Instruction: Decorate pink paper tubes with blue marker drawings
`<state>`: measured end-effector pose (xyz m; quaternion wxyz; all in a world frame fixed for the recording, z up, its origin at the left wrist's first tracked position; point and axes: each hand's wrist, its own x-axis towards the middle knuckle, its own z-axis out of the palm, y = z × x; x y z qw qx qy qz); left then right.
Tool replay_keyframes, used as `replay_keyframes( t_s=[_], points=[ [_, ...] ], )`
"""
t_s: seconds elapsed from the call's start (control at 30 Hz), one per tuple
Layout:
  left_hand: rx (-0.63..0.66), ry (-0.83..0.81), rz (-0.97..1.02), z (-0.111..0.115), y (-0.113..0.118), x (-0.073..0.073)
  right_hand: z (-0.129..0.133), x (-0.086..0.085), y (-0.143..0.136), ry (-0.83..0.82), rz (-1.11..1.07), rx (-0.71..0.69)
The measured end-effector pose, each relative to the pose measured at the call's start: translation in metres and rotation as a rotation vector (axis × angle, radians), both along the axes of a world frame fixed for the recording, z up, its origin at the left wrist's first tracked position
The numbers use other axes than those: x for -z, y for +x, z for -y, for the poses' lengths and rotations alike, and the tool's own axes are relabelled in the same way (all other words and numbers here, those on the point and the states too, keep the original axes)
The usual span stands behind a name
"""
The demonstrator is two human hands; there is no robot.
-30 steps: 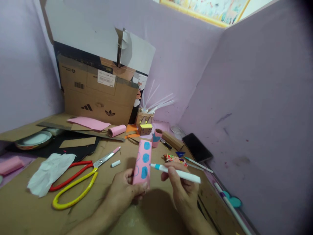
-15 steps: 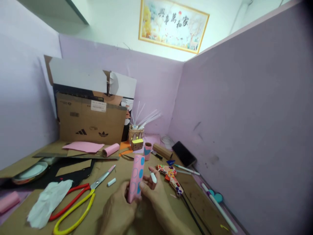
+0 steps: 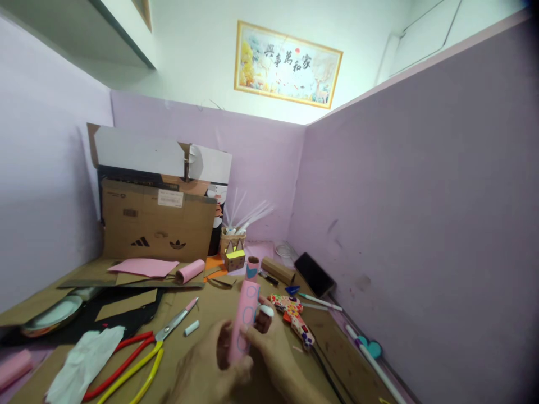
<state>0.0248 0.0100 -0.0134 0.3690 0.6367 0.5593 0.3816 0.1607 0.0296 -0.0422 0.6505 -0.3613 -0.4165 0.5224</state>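
A pink paper-covered tube (image 3: 245, 306) with blue-outlined ovals stands nearly upright before me, leaning slightly right. My left hand (image 3: 206, 359) is closed around its lower part. Against the tube's right side rests the thumb of my right hand (image 3: 275, 350), whose curled fingers hold a white marker (image 3: 266, 310); most of the marker is hidden. Left of the tube, a small white cap (image 3: 191, 328) lies on the cardboard. Behind stands another pink tube (image 3: 252, 270) with a blue shape on it.
Scissors (image 3: 162, 336) with red and yellow handles and a crumpled tissue (image 3: 86, 359) lie at left. A patterned glue gun (image 3: 297, 320) and a phone (image 3: 315, 274) are at right. A cardboard box (image 3: 158, 219), a pink roll (image 3: 191, 271) and a small cat-eared box (image 3: 234, 259) stand farther back.
The tube has turned in my hands, so outlined ovals now face me and the filled blue ones have moved to its right edge. The camera view has tilted upward.
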Motion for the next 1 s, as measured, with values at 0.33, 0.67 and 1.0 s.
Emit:
replay_keyframes(
  t_s=[0.33,0.67,1.0],
  points=[
    [0.241,-0.220,0.665,-0.023,-0.017,0.007,0.020,-0.019,-0.011,0.097,0.037,-0.359],
    [0.048,-0.313,0.806,-0.019,-0.016,0.001,0.012,-0.004,-0.005,-0.009,0.059,-0.236],
    [-0.056,-0.378,0.638,-0.026,-0.010,0.022,0.009,-0.025,0.018,0.142,0.170,0.341]
  ],
)
